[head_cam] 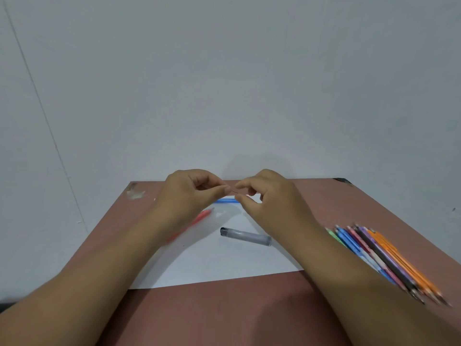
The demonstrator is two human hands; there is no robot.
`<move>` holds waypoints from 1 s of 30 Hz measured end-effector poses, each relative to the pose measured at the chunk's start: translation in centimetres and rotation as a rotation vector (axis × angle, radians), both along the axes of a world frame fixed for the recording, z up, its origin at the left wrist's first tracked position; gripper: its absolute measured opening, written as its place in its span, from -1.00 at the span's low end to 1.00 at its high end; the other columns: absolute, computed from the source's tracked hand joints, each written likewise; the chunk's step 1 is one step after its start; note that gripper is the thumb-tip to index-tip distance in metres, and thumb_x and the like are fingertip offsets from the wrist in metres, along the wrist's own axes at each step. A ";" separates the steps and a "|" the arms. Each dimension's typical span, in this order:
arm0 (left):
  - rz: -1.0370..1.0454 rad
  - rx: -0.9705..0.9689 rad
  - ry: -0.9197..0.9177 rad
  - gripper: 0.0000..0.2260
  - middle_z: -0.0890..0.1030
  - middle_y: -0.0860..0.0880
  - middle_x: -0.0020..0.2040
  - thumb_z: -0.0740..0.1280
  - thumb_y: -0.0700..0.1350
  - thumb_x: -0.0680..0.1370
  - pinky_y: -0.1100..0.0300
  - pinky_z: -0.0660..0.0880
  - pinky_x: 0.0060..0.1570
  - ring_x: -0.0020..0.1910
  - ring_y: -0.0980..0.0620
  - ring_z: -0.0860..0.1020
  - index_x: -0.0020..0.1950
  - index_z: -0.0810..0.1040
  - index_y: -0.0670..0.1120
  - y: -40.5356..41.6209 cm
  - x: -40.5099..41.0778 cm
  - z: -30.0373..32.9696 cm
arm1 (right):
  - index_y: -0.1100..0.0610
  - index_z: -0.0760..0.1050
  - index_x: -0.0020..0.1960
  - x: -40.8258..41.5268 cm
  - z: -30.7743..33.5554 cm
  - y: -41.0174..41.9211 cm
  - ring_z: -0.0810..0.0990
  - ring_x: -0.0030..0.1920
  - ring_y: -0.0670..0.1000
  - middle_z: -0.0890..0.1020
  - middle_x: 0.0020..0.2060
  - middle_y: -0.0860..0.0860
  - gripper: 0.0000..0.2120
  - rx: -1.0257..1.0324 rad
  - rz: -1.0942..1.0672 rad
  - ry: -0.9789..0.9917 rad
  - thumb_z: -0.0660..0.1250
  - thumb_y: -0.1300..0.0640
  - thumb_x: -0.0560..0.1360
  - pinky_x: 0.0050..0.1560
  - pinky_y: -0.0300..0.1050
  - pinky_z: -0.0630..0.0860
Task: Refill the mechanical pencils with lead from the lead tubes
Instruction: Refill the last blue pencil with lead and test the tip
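Observation:
Both hands are raised above the far part of a white sheet of paper (219, 265). My left hand (192, 193) and my right hand (269, 198) meet fingertip to fingertip and pinch a thin dark lead (234, 192) between them. Below on the paper lies a grey lead tube (245, 236) with a dark cap at its left end. A red mechanical pencil (199, 217) lies partly under my left wrist. A blue pencil (227, 201) lies behind the hands, mostly hidden.
A row of several coloured mechanical pencils (384, 258) lies at the right on the brown table (224, 315), partly under my right forearm. The table stands against a pale wall (224, 83). A worn patch (136, 193) marks the far left corner.

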State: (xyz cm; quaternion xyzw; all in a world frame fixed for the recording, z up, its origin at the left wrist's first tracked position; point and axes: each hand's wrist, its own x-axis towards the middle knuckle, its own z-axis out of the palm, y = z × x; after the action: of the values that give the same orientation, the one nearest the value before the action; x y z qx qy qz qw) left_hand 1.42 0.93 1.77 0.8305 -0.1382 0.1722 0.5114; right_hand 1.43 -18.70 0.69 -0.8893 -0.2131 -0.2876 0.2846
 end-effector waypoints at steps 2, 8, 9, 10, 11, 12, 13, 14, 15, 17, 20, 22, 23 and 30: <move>-0.024 0.008 -0.007 -0.93 0.71 0.13 -0.23 0.53 -0.05 0.49 0.35 0.53 -0.22 -0.25 0.22 0.62 -0.19 0.72 0.09 -0.3 -0.2 0.0 | -0.06 0.70 -0.02 0.0 0.0 0.2 0.53 -0.17 -0.11 0.58 -0.17 -0.13 -0.93 -0.003 -0.008 -0.018 0.43 0.04 0.54 -0.13 -0.10 0.55; -0.060 -0.163 0.086 -0.72 0.72 0.13 -0.01 0.25 0.21 0.62 0.12 0.54 0.04 -0.02 0.07 0.65 0.09 0.68 0.12 0.4 0.9 -0.3 | -0.03 0.72 -0.06 0.1 0.1 0.3 0.54 -0.24 -0.24 0.62 -0.24 -0.20 -0.92 0.180 -0.028 0.125 0.45 0.11 0.53 -0.19 -0.42 0.40; -0.027 -0.169 0.111 -0.73 0.72 0.13 -0.03 0.26 0.20 0.63 0.13 0.53 0.00 -0.02 0.06 0.65 0.07 0.68 0.11 0.5 1.3 -0.3 | -0.04 0.72 -0.08 0.0 0.1 0.3 0.56 -0.24 -0.24 0.64 -0.26 -0.22 -0.92 0.267 -0.023 0.203 0.46 0.09 0.52 -0.19 -0.41 0.43; 0.018 -0.148 0.134 -0.78 0.72 0.13 -0.06 0.30 0.15 0.63 0.18 0.50 -0.05 -0.03 0.06 0.65 0.03 0.69 0.09 0.6 1.8 -0.5 | -0.07 0.72 -0.12 0.0 0.1 0.4 0.60 -0.24 -0.23 0.66 -0.27 -0.23 -0.92 0.347 -0.024 0.276 0.46 0.07 0.52 -0.18 -0.33 0.50; 0.057 -0.096 0.146 -0.84 0.72 0.13 -0.08 0.34 0.08 0.62 0.23 0.47 -0.09 -0.04 0.08 0.64 0.00 0.69 0.08 0.6 2.3 -0.6 | -0.10 0.71 -0.15 0.1 0.1 0.3 0.63 -0.23 -0.20 0.68 -0.26 -0.24 -0.91 0.406 -0.036 0.331 0.46 0.05 0.51 -0.14 -0.22 0.58; 0.086 -0.005 0.152 -0.89 0.70 0.13 -0.09 0.37 0.03 0.61 0.28 0.43 -0.14 -0.06 0.12 0.62 -0.02 0.69 0.08 0.5 2.7 -0.6 | -0.11 0.70 -0.17 0.2 0.1 0.3 0.65 -0.22 -0.18 0.69 -0.25 -0.26 -0.90 0.444 -0.050 0.371 0.45 0.03 0.50 -0.10 -0.12 0.63; 0.099 0.113 0.157 -0.92 0.69 0.14 -0.09 0.39 0.01 0.60 0.32 0.39 -0.18 -0.09 0.18 0.60 -0.02 0.68 0.08 0.4 3.1 -0.5 | -0.11 0.70 -0.18 0.3 0.2 0.2 0.65 -0.23 -0.16 0.69 -0.25 -0.26 -0.91 0.484 -0.057 0.405 0.45 0.02 0.49 -0.08 -0.05 0.64; 0.102 0.233 0.161 -0.93 0.66 0.16 -0.10 0.39 0.01 0.60 0.35 0.37 -0.22 -0.11 0.23 0.57 -0.02 0.68 0.08 0.1 3.3 -0.4 | -0.10 0.71 -0.18 0.4 0.2 0.2 0.65 -0.25 -0.14 0.70 -0.26 -0.24 -0.91 0.531 -0.054 0.433 0.45 0.02 0.49 -0.07 -0.01 0.64; 0.101 0.334 0.165 -0.94 0.63 0.19 -0.10 0.40 0.01 0.59 0.37 0.35 -0.24 -0.12 0.26 0.55 -0.02 0.67 0.09 -0.1 3.7 -0.3 | -0.07 0.71 -0.17 0.5 0.3 0.2 0.64 -0.27 -0.12 0.71 -0.26 -0.20 -0.92 0.584 -0.045 0.457 0.46 0.03 0.48 -0.08 0.02 0.64; 0.102 0.495 0.153 -0.93 0.59 0.20 -0.10 0.40 0.01 0.58 0.36 0.37 -0.21 -0.10 0.21 0.53 0.00 0.67 0.10 -0.7 4.5 -0.1 | -0.02 0.72 -0.16 0.4 0.5 0.0 0.60 -0.34 -0.11 0.72 -0.28 -0.11 -0.91 0.678 -0.029 0.497 0.46 0.02 0.49 -0.20 0.00 0.60; 0.085 0.717 0.108 -0.86 0.63 0.11 0.02 0.38 0.03 0.57 0.16 0.48 -0.02 0.04 0.08 0.55 0.09 0.69 0.11 -1.4 5.9 -0.2 | 0.05 0.71 -0.14 0.0 0.8 -0.4 0.52 -0.46 -0.15 0.69 -0.35 -0.08 -0.88 0.837 -0.004 0.564 0.46 0.04 0.51 -0.35 -0.18 0.47; 0.072 0.817 0.086 -0.82 0.64 0.08 0.08 0.38 0.05 0.56 0.07 0.52 0.10 0.11 0.03 0.55 0.13 0.69 0.12 -1.7 6.8 -0.7 | 0.09 0.71 -0.13 -0.1 1.0 -0.5 0.52 -0.45 -0.14 0.69 -0.34 -0.07 -0.89 0.933 0.023 0.595 0.46 0.08 0.52 -0.31 -0.17 0.48; 0.075 0.834 0.086 -0.81 0.64 0.09 0.09 0.38 0.07 0.55 0.04 0.53 0.11 0.13 0.03 0.54 0.13 0.69 0.15 -1.8 7.1 -0.9 | 0.10 0.70 -0.14 -0.1 1.1 -0.6 0.54 -0.41 -0.12 0.71 -0.31 -0.05 -0.89 0.978 0.033 0.606 0.46 0.09 0.52 -0.27 -0.13 0.50; 0.092 0.825 0.022 -0.89 0.68 0.16 -0.02 0.40 0.01 0.55 0.05 0.54 0.07 0.05 0.06 0.56 0.00 0.73 0.12 -1.2 7.8 -2.2 | 0.04 0.70 -0.18 0.3 1.1 -1.2 0.57 -0.28 0.01 0.74 -0.22 0.02 -0.88 1.051 -0.011 0.592 0.48 0.04 0.50 -0.19 0.00 0.57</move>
State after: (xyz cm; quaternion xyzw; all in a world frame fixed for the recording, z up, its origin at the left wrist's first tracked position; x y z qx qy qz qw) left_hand 9.22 -0.29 -0.45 0.9729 -0.1530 0.1160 0.1290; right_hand 1.74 -19.91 1.75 -0.6729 0.0507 -0.0961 0.7318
